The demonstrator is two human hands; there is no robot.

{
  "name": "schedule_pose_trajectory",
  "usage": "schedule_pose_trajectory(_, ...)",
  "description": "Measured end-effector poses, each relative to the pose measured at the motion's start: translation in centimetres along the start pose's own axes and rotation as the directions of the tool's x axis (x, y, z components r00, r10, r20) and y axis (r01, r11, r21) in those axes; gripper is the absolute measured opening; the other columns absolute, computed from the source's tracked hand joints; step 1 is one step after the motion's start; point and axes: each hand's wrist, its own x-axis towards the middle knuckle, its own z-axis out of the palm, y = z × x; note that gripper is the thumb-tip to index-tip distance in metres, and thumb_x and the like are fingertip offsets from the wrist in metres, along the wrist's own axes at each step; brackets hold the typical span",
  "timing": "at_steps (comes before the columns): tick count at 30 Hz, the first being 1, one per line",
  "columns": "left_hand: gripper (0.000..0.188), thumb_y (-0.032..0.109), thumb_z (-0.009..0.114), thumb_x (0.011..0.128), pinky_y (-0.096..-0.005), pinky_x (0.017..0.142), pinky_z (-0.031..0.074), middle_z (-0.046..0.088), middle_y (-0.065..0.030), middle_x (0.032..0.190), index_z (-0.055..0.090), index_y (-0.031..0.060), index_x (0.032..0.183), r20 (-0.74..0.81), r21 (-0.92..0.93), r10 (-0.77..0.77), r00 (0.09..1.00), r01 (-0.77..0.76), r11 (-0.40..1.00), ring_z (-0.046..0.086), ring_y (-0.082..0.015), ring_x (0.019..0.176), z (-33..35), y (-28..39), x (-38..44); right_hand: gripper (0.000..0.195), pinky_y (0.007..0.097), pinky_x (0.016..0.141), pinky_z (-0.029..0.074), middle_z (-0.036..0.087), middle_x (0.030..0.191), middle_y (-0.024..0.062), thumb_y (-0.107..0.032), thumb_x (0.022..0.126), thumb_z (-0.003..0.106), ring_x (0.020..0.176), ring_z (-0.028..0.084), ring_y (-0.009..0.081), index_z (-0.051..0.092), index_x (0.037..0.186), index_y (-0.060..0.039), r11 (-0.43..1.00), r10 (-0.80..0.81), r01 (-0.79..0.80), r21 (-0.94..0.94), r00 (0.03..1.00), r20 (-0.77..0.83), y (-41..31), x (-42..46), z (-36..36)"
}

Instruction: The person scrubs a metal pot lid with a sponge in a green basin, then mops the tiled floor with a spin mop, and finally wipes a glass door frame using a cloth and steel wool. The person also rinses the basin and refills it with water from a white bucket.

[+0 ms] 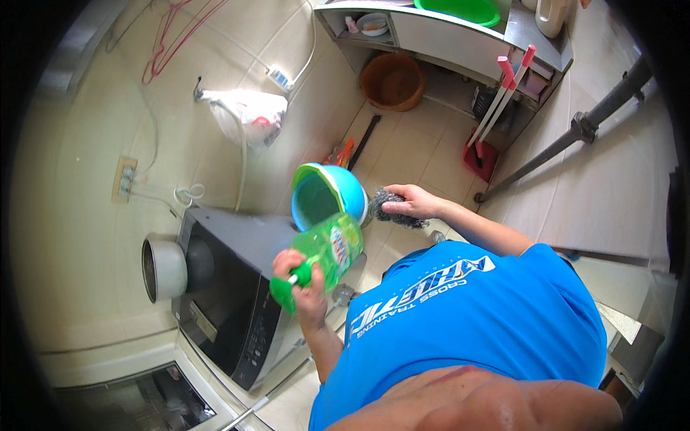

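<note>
My left hand point(304, 285) grips a green bottle of liquid soap point(331, 248) around its green pump top; the bottle lies tilted, its base pointing up and right. A steel wool scrubber point(396, 207) is held in my right hand point(412, 202), between thumb and fingers. Just beyond the bottle, left of the scrubber, are a blue basin point(353, 188) and a light-green-rimmed vessel point(323, 171), tilted together with their openings towards the left. The bottle overlaps their lower edge, and what supports them is hidden.
A dark grey appliance point(232, 231) with a metal pot point(167, 269) stands left. A plastic bag point(250, 116) hangs on the wall. Beyond are a brown basin point(392, 81), a counter holding a green basin point(463, 12), a red dustpan point(481, 159) with pink-ended handles and a grey pipe point(544, 156).
</note>
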Motion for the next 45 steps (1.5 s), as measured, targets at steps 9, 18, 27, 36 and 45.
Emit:
schedule_pose_trajectory(9, 0.029, -0.007, 0.058, 0.074, -0.0335, 0.089, 0.037, 0.047, -0.0085, 0.095, 0.044, 0.0052, 0.096, 0.233, -0.321, 0.038, 0.972, 0.04, 0.946, 0.046, -0.0169, 0.092, 10.2, -6.8, 13.0, 0.042, 0.0261, 0.083, 0.045, 0.06, 0.102, 0.0028, -0.031, 0.085, 0.061, 0.091, 0.055, 0.0093, 0.053, 0.118, -0.0047, 0.968, 0.186, -0.116, 0.224, 0.927, -0.327, 0.1, 2.1, -9.3)
schedule_pose_trajectory(18, 0.025, -0.009, 0.057, 0.074, -0.0293, 0.08, 0.041, 0.049, -0.0093, 0.092, 0.046, 0.0024, 0.092, 0.42, -0.417, 0.238, 0.876, -0.046, 0.908, 0.049, -0.0173, 0.087, 18.7, -14.6, 25.1, 0.06, 0.0293, 0.063, 0.052, 0.061, 0.091, 0.0094, -0.054, 0.084, 0.051, 0.077, 0.062, 0.0179, 0.051, 0.116, -0.0031, 0.717, 0.346, 0.127, 0.686, 0.789, -0.508, -3.7, 4.0, -16.9)
schedule_pose_trajectory(27, 0.022, -0.008, 0.06, 0.073, -0.0282, 0.079, 0.043, 0.053, -0.007, 0.09, 0.052, 0.0026, 0.09, 0.499, -0.554, 0.415, 0.761, -0.089, 0.828, 0.052, -0.0152, 0.085, 31.7, -13.4, 37.3, 0.062, 0.03, 0.064, 0.054, 0.059, 0.095, 0.0103, -0.051, 0.086, 0.051, 0.073, 0.062, 0.0172, 0.046, 0.119, 0.0007, 0.684, 0.256, 0.414, 0.601, 0.636, -0.728, -8.1, 3.2, -22.3)
schedule_pose_trajectory(36, 0.025, -0.006, 0.063, 0.073, -0.025, 0.075, 0.043, 0.056, -0.0031, 0.091, 0.055, 0.0032, 0.095, 0.481, -0.794, 0.642, 0.597, -0.015, 0.608, 0.053, -0.0117, 0.085, 49.0, -4.1, 43.9, 0.068, 0.0295, 0.059, 0.054, 0.056, 0.103, 0.0148, -0.051, 0.085, 0.051, 0.074, 0.062, 0.0196, 0.037, 0.126, 0.002, 0.633, 0.061, 0.676, 0.378, 0.443, -0.894, -8.6, 1.7, -29.5)
schedule_pose_trajectory(45, 0.021, -0.005, 0.061, 0.069, -0.0245, 0.063, 0.046, 0.057, -0.0033, 0.08, 0.056, 0.0046, 0.087, 0.436, -0.875, 0.781, 0.448, 0.008, 0.483, 0.055, -0.0107, 0.072, 67.8, 3.9, 42.5, 0.067, 0.027, 0.057, 0.053, 0.058, 0.096, 0.013, -0.052, 0.087, 0.046, 0.072, 0.062, 0.0175, 0.038, 0.125, 0.0024, 0.739, 0.134, 0.65, 0.175, 0.113, -0.984, -9.3, 2.6, -33.4)
